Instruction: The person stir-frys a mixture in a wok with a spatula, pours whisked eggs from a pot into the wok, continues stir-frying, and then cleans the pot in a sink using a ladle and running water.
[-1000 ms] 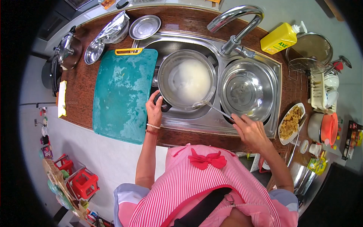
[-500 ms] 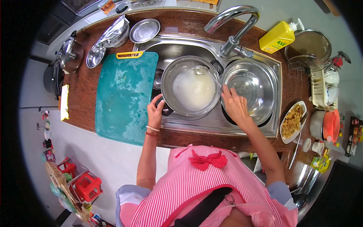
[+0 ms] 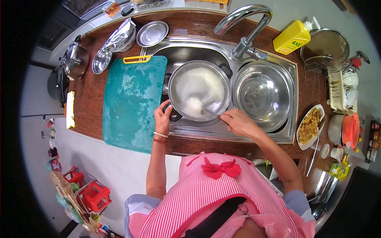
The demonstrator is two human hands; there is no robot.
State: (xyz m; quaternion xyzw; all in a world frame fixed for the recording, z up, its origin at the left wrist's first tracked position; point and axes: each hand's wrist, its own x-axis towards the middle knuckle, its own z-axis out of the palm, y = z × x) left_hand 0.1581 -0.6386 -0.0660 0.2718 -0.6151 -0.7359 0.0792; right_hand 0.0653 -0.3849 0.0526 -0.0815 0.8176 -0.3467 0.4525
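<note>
A metal pot with black side handles stands over the left sink basin, holding a cloudy white mixture. My left hand is closed round the pot's near-left handle. My right hand, at the pot's near-right rim, grips the handle of a metal ladle. The ladle's head is down in the mixture near the pot's front, covered by a pale white lump or swell that I cannot make out clearly.
Left of the pot lies a green cutting board. A large metal bowl fills the right basin, with the faucet behind. A plate of brown food and a yellow pump bottle stand on the right.
My right hand has swept the ladle from the pot's far right side toward its near edge, swirling the white mixture. My left hand stays on the pot handle.
</note>
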